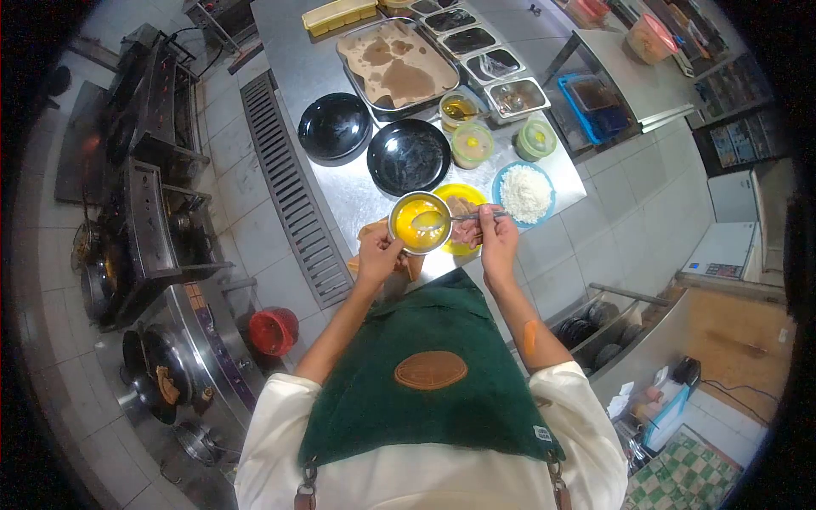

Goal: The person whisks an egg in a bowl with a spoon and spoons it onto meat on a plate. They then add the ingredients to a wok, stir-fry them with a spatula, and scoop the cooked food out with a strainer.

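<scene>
My left hand [380, 257] grips the near-left rim of a small metal bowl [427, 252]. Yellow beaten egg [410, 214] lies in the bowl. Between the fingers of my right hand [498, 244] is the handle of a metal spoon [461, 218], whose head dips into the egg. Partly behind the bowl and spoon sits a yellow plate [461, 189] with pale pink raw meat [467, 231] on it. Just beyond my right hand, white flour [525, 192] is heaped on a blue plate [545, 219]. An orange-brown cloth [415, 267] shows below the bowl.
Two black plates [409, 157] [334, 126] stand on the steel table [293, 51]. Behind them are a large tray [399, 68] of brown liquid, lidded tubs [473, 144] and steel containers [516, 99]. Stoves [144, 204] line the left; a red basket [274, 331] stands on the floor.
</scene>
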Available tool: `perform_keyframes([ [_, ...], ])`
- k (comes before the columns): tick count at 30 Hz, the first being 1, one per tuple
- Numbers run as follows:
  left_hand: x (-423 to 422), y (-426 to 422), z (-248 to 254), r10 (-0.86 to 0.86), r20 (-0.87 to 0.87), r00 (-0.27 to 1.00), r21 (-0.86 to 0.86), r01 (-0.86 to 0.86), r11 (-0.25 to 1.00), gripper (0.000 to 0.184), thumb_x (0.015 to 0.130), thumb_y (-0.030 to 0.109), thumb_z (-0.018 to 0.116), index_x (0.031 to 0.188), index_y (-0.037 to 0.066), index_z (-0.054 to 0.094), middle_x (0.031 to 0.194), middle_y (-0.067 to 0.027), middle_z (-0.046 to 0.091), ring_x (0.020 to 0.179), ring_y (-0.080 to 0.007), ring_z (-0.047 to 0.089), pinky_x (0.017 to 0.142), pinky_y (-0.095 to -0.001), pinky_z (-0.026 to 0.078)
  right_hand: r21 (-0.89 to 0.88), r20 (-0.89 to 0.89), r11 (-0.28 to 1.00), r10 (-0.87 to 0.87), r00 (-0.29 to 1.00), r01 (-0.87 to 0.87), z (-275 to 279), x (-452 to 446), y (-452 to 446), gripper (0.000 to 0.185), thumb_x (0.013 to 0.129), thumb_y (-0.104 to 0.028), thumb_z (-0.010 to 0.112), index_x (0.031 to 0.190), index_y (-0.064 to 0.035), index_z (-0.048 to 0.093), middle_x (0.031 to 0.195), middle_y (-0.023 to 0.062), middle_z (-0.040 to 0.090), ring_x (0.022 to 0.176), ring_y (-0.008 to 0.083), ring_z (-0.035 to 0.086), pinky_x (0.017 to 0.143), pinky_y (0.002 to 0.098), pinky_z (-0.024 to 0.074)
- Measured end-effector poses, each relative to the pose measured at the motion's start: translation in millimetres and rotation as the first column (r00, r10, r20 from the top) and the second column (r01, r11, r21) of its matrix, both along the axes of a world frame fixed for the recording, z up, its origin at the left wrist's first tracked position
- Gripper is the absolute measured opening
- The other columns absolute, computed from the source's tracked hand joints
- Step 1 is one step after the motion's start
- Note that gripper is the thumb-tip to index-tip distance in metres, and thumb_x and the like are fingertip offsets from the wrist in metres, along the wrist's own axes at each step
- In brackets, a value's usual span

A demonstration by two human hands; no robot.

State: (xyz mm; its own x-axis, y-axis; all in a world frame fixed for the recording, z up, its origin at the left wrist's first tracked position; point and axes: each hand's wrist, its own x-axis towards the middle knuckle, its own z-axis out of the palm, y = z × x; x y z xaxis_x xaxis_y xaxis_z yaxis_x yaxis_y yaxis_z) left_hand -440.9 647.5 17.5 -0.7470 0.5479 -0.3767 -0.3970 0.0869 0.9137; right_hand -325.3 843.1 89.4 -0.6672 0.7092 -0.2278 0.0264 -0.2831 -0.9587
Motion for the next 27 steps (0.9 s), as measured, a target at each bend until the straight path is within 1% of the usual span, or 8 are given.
perform_keyframes([
  [2,0,0,-3,-0.004,-0.009,1.000,0.001,0.004,1.000,0.004,0.088,0.000,0.059,0.087,0.001,0.063,0.067,-0.0029,0.062,0.050,-0.0086,0.061,0.043,-0.0211,0.046,0.006,0.022,1.000,0.005,1.000,-0.005,-6,1,-2,0.027,0.104,-0.026,0.052,0.103,-0.0002,0.059,0.079,0.0105,0.072,0.057,0.0083,0.060,0.051,0.0208,0.0421],
  [4,1,0,-7,-0.009,-0.017,1.000,0.002,0.009,1.000,0.004,0.088,0.000,0.059,0.088,0.001,0.063,0.067,-0.0027,0.062,0.049,-0.0087,0.060,0.043,-0.0212,0.046,0.150,0.054,0.987,0.049,0.997,-0.056,-22,3,-4,0.027,0.104,-0.026,0.052,0.103,-0.0004,0.059,0.079,0.0097,0.071,0.057,0.0084,0.060,0.050,0.0210,0.0420],
  [8,4,1,1,-0.011,-0.015,1.000,-0.026,0.011,1.000,0.003,0.088,0.000,0.060,0.088,0.001,0.063,0.066,-0.0019,0.061,0.049,-0.0088,0.060,0.043,-0.0209,0.045,0.173,0.050,0.978,0.106,0.993,-0.113,-40,5,-10,0.027,0.104,-0.026,0.052,0.102,-0.0006,0.060,0.078,0.0092,0.071,0.057,0.0088,0.060,0.050,0.0213,0.0418],
  [10,4,1,3,-0.002,-0.006,1.000,-0.040,0.002,0.999,0.003,0.088,0.001,0.060,0.088,0.001,0.063,0.066,-0.0016,0.060,0.049,-0.0087,0.060,0.043,-0.0210,0.045,0.004,0.136,0.997,0.071,0.988,-0.072,-38,5,-12,0.027,0.104,-0.027,0.052,0.101,-0.0008,0.060,0.077,0.0090,0.070,0.058,0.0093,0.060,0.050,0.0217,0.0426],
  [13,3,1,-4,-0.005,-0.042,0.999,-0.026,0.004,1.000,0.003,0.089,0.002,0.060,0.088,0.002,0.063,0.067,-0.0012,0.060,0.050,-0.0086,0.061,0.043,-0.0211,0.045,-0.120,0.110,0.993,0.020,0.994,-0.006,-43,4,-7,0.028,0.104,-0.028,0.052,0.100,-0.0011,0.060,0.077,0.0096,0.070,0.058,0.0098,0.061,0.049,0.0222,0.0436],
  [19,4,0,-3,-0.013,0.009,1.000,-0.057,0.013,0.998,0.003,0.090,0.002,0.060,0.090,0.001,0.063,0.069,-0.0013,0.061,0.052,-0.0087,0.062,0.045,-0.0207,0.046,-0.076,0.054,0.997,-0.003,0.999,0.007,-17,5,0,0.030,0.104,-0.029,0.051,0.100,-0.0013,0.060,0.076,0.0097,0.070,0.058,0.0099,0.060,0.049,0.0223,0.0439],
  [21,4,1,-3,-0.021,-0.054,0.998,-0.003,0.021,1.000,0.004,0.090,0.002,0.060,0.091,0.001,0.064,0.070,-0.0016,0.062,0.053,-0.0087,0.062,0.045,-0.0208,0.047,-0.063,0.057,0.998,0.008,0.998,-0.004,-4,4,2,0.029,0.105,-0.029,0.050,0.100,-0.0014,0.059,0.075,0.0094,0.069,0.058,0.0101,0.061,0.050,0.0222,0.0438],
  [27,4,4,0,-0.039,-0.063,0.997,-0.023,0.037,0.999,0.007,0.090,0.002,0.059,0.093,0.002,0.065,0.070,-0.0026,0.064,0.053,-0.0085,0.062,0.045,-0.0206,0.047,-0.039,0.052,0.999,0.020,0.998,-0.018,13,0,6,0.030,0.104,-0.030,0.052,0.094,-0.0020,0.058,0.074,0.0085,0.068,0.057,0.0110,0.060,0.051,0.0232,0.0447],
])
